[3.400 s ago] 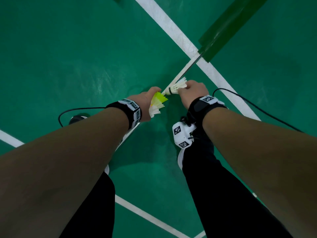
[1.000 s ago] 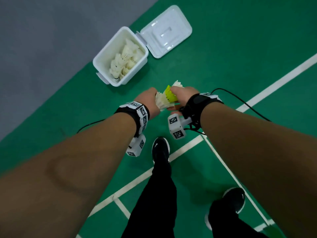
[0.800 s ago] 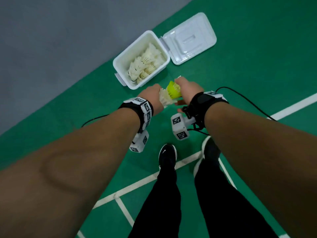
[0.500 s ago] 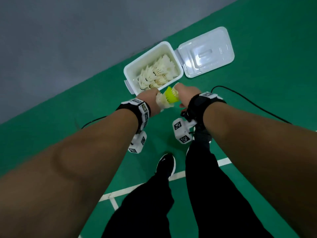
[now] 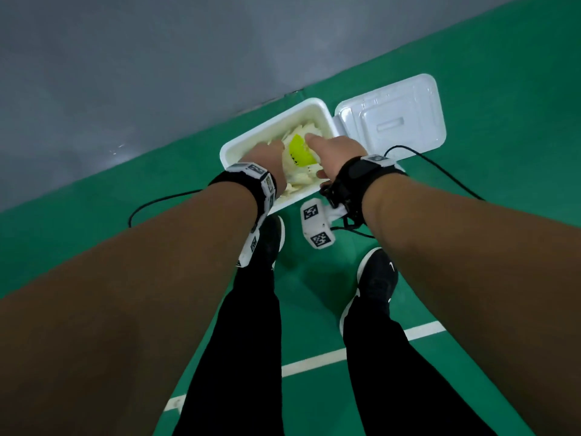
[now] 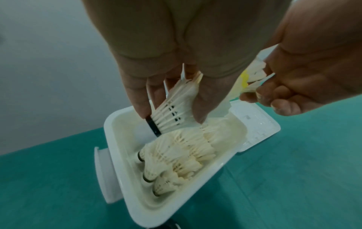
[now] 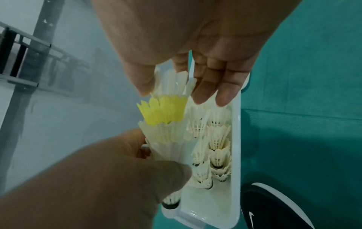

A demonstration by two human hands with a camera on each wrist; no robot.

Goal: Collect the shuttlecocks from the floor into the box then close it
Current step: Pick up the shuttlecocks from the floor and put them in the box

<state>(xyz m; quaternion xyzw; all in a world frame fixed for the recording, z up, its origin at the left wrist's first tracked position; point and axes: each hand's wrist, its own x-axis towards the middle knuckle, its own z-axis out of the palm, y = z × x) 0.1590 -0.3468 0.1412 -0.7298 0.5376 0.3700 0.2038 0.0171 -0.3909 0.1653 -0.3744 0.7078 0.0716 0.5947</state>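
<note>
A nested stack of shuttlecocks, white ones with a yellow shuttlecock [image 5: 298,152] [image 7: 164,111] among them, is held between both hands just above the open white box [image 5: 234,146] [image 6: 121,139]. My left hand [image 5: 267,157] [image 6: 170,116] grips the cork end, a white shuttlecock with a black band. My right hand [image 5: 333,152] [image 7: 172,93] pinches the feathered end between thumb and fingers. Several white shuttlecocks [image 6: 176,151] [image 7: 215,139] lie in the box. Its lid [image 5: 393,118] hangs open to the right, flat on the floor.
The box stands on green court floor beside a grey floor strip [image 5: 125,73]. My two black shoes [image 5: 272,240] [image 5: 377,278] stand just in front of it. Black cables [image 5: 440,166] trail from both wrists. A white court line [image 5: 314,360] runs behind my feet.
The view has closed in on the box, and both hands have carried the stack forward and down until it hangs over the shuttlecocks inside. Both grips are unchanged.
</note>
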